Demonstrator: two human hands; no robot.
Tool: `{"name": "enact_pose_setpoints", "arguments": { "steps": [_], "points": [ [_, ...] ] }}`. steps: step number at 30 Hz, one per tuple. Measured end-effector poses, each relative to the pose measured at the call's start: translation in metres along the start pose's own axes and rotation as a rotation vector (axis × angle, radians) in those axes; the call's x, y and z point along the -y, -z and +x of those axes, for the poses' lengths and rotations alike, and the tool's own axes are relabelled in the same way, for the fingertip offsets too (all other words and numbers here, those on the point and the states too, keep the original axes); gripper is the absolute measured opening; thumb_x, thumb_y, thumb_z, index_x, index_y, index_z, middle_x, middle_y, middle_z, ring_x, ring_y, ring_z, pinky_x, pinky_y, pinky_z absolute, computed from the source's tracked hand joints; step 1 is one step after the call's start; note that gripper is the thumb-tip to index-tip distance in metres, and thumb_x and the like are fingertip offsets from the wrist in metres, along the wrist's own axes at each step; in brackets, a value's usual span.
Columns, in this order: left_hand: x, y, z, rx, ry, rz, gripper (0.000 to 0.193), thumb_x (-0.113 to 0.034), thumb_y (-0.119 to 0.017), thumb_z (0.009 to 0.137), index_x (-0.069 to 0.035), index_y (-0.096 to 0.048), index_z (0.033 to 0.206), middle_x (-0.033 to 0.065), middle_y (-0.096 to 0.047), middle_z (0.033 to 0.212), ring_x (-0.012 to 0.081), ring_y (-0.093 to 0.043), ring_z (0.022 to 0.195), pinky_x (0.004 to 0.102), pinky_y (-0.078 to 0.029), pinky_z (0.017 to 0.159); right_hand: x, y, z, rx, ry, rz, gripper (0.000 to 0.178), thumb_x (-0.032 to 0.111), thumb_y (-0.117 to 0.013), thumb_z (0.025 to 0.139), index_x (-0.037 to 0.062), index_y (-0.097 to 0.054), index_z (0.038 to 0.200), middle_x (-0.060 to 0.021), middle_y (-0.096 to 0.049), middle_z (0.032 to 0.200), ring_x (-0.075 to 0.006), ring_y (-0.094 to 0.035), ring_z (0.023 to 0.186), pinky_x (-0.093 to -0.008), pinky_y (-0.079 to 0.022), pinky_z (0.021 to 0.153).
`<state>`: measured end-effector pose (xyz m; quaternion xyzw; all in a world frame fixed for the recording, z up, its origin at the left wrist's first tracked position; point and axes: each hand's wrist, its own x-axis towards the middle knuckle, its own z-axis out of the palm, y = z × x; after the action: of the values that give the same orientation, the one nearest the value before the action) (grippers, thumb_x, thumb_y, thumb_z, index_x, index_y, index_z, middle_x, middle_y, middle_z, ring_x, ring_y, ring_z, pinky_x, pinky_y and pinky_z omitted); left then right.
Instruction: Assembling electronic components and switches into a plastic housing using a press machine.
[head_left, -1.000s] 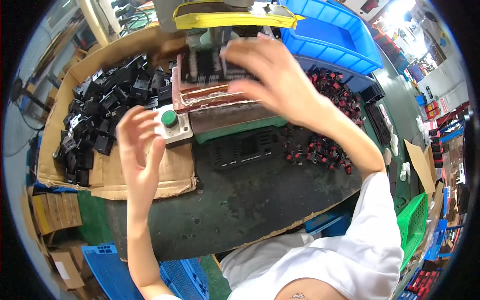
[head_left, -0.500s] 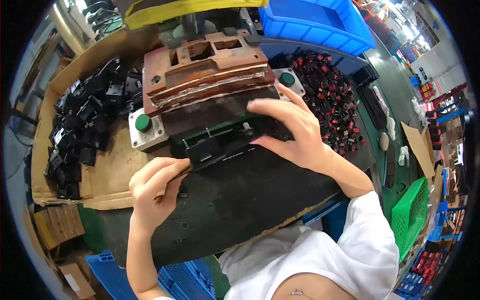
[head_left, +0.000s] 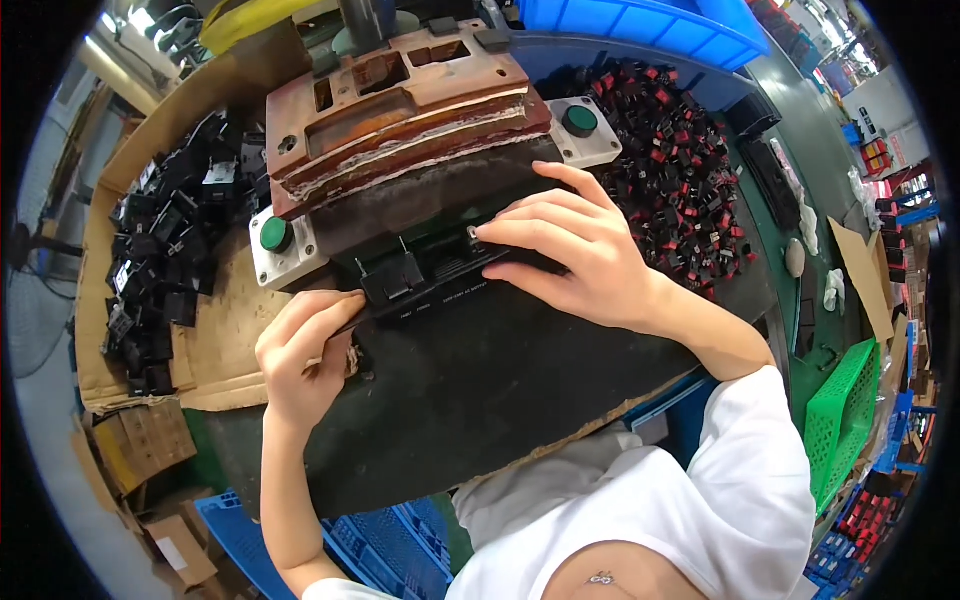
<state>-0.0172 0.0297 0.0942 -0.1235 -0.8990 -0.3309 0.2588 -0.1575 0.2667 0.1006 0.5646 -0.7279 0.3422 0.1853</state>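
Note:
A long black plastic part lies under a rusty brown press block on a dark worn bench mat. My right hand rests flat on the right half of this part, fingers spread and pointing left. My left hand pinches the part's left end between fingertips and thumb. Two white boxes with green push buttons flank the press, one on the left and one on the right.
A cardboard tray on the left holds several black parts. Small red and black parts are heaped on the right. Blue bins stand behind, blue crates below the bench, a green basket at right.
Both hands have come down from the raised position by the press onto the black part. The view has tilted closer to the press, and the left hand now pinches the part's left end.

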Motion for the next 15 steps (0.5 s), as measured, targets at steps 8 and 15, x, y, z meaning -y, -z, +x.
{"name": "enact_pose_setpoints", "arguments": {
  "steps": [8, 15],
  "points": [
    [-0.0021, 0.0017, -0.0002, 0.016, 0.005, 0.006, 0.016, 0.012, -0.063, 0.072, 0.006, -0.062, 0.087, 0.0152, -0.063, 0.083, 0.0247, -0.062, 0.074, 0.0275, -0.048, 0.067, -0.0015, -0.0034, -0.0004, -0.026, 0.011, -0.030, 0.023, 0.017, -0.071, 0.073, 0.0109, -0.064, 0.095, 0.0005, -0.062, 0.077, -0.0145, -0.061, 0.077, -0.0390, -0.041, 0.095],
    [-0.0012, 0.0002, 0.0003, -0.026, -0.014, -0.003, 0.029, 0.015, -0.060, 0.059, 0.002, -0.065, 0.084, 0.0128, -0.062, 0.083, 0.0254, -0.061, 0.072, 0.0289, -0.048, 0.061, 0.0005, -0.0020, 0.0002, -0.046, 0.000, -0.021, 0.022, 0.016, -0.071, 0.073, 0.0110, -0.065, 0.093, 0.0004, -0.061, 0.075, -0.0145, -0.060, 0.076, -0.0381, -0.040, 0.096]
  ]
}}
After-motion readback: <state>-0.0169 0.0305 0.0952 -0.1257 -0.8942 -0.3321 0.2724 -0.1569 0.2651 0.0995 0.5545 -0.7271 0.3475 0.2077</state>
